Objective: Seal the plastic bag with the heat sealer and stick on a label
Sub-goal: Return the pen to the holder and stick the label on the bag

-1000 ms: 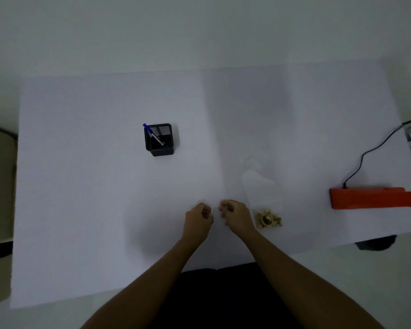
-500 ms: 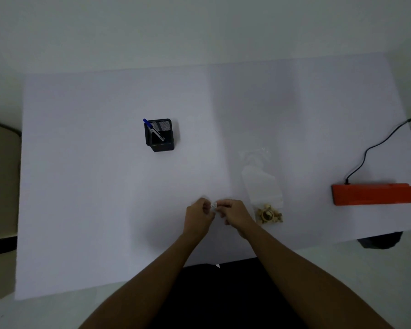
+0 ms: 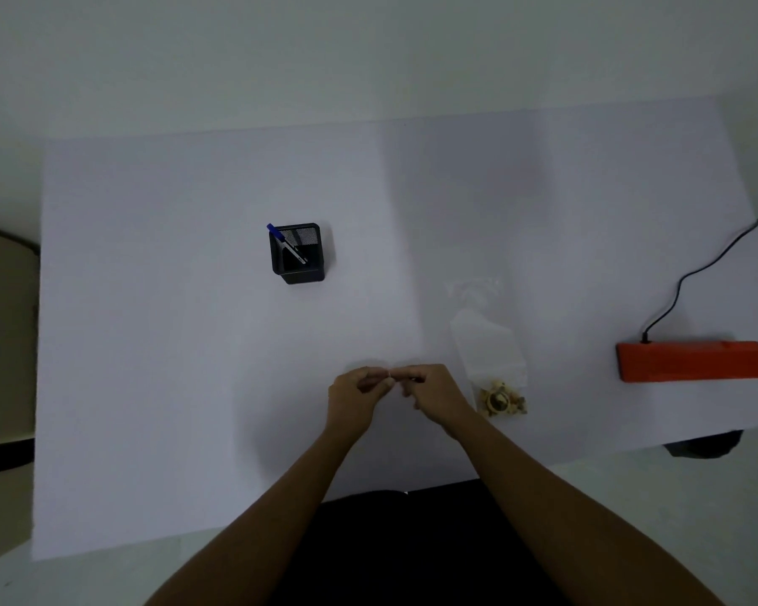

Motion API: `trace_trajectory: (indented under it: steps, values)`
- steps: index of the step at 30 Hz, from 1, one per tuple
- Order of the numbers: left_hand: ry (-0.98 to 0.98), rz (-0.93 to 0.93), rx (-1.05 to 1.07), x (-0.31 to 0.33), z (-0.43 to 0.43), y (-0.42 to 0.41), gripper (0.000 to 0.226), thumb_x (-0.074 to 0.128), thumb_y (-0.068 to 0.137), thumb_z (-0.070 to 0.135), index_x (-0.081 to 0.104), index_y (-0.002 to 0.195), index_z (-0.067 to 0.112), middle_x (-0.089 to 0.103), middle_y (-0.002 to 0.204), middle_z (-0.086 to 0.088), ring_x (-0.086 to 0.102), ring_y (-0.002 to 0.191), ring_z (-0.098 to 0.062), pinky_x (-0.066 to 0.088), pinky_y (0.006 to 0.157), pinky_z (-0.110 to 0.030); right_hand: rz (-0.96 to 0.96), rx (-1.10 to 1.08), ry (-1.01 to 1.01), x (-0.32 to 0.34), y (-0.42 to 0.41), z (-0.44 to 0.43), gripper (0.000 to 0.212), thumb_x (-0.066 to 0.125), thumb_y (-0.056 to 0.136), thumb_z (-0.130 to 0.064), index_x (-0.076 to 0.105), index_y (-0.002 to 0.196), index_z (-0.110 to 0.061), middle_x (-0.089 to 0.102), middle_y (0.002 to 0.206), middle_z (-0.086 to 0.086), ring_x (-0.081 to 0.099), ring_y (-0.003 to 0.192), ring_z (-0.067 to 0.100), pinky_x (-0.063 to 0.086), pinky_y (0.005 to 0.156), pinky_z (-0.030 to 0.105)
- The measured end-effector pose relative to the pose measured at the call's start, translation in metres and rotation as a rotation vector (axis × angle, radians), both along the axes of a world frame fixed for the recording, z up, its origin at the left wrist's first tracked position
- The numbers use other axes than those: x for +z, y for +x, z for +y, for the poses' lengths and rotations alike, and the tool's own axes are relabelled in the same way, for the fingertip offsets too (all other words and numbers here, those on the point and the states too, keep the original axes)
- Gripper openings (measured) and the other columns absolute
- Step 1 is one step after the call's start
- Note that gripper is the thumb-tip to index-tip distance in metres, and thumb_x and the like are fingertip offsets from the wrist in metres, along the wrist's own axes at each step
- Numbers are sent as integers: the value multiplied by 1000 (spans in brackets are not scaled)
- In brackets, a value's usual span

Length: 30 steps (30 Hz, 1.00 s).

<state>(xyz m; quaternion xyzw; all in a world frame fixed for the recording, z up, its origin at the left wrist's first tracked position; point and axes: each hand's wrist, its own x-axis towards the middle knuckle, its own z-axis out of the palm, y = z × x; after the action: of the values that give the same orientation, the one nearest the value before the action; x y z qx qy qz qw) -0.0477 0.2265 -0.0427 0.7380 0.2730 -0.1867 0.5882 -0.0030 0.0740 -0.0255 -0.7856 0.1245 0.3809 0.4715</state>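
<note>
In the head view, the left hand [image 3: 356,395] and the right hand [image 3: 436,393] were held together low over the white tabletop [image 3: 193,387], fingertips curled and pinched on a small pale label [image 3: 389,376] between them; its details could not be made out. The clear plastic bag [image 3: 489,347] lay flat just right of the right hand, a small brass-coloured item [image 3: 499,400] at its near end. The orange heat sealer [image 3: 696,360] sat well apart at the right edge, its black cable [image 3: 683,290] trailing away. A black pen holder [image 3: 299,255] with a blue pen [image 3: 286,243] stood further back to the left.
</note>
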Motion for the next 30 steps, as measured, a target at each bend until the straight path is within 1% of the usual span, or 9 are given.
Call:
trace_trajectory:
  steps: [4, 6, 13, 16, 18, 21, 24, 27, 30]
  values:
    - [-89, 0, 78, 12, 16, 8, 13, 75, 84, 23, 76, 97, 20, 77, 88, 4, 72, 81, -11, 60, 73, -28, -64, 9, 48, 10, 6, 10, 27, 55, 96, -3, 75, 110, -15, 75, 96, 13, 65, 76, 19, 50, 57, 18]
    - [-134, -7, 100, 18, 25, 12, 14, 74, 86, 21, 76, 99, 17, 77, 90, 2, 73, 84, -15, 60, 73, -31, -80, -5, 84, 17, 9, 15, 26, 58, 95, -5, 77, 109, -18, 75, 93, 12, 65, 73, 19, 51, 57, 21]
    - [-185, -43, 118, 32, 48, 21, 15, 68, 90, 20, 76, 103, 16, 77, 95, 0, 72, 88, -14, 61, 74, -30, -119, 0, 171, 37, 22, 32, 24, 65, 93, -12, 78, 107, -26, 76, 86, 8, 62, 68, 17, 53, 61, 29]
    - [-202, -47, 123, 37, 54, 24, 14, 67, 91, 18, 75, 102, 17, 76, 95, 0, 72, 89, -14, 61, 75, -30, -119, -1, 189, 44, 26, 38, 21, 68, 91, -14, 78, 106, -25, 74, 77, 0, 59, 60, 8, 52, 59, 25]
    - [-213, -52, 117, 42, 57, 26, 12, 65, 92, 18, 74, 100, 18, 76, 95, -1, 71, 89, -15, 61, 76, -30, -128, -3, 201, 48, 28, 42, 20, 70, 90, -15, 78, 106, -24, 73, 74, -4, 57, 58, 7, 51, 58, 23]
    - [-230, -71, 87, 50, 62, 30, 14, 61, 95, 16, 72, 98, 24, 75, 96, 0, 70, 91, -14, 60, 76, -29, -157, -11, 209, 52, 32, 47, 18, 70, 90, -15, 78, 105, -22, 75, 77, -8, 58, 58, 5, 51, 57, 21]
    - [-242, -85, 71, 57, 66, 33, 15, 59, 96, 16, 71, 98, 24, 74, 98, -1, 70, 94, -14, 60, 76, -28, -201, 4, 208, 57, 37, 49, 17, 70, 90, -14, 78, 106, -16, 75, 85, -11, 61, 60, 1, 50, 58, 17]
    - [-241, -84, 69, 66, 68, 37, 14, 59, 95, 18, 72, 100, 21, 75, 98, 1, 70, 96, -14, 60, 76, -29, -277, 30, 206, 61, 40, 50, 16, 71, 90, -14, 78, 104, -14, 76, 93, -6, 66, 71, 3, 49, 62, 14]
    - [-259, -90, 73, 80, 69, 42, 17, 59, 96, 22, 73, 103, 15, 75, 97, 1, 70, 96, -12, 59, 76, -28, -385, 62, 200, 67, 42, 50, 14, 72, 89, -16, 78, 102, -16, 76, 96, -6, 68, 81, 9, 53, 67, 18]
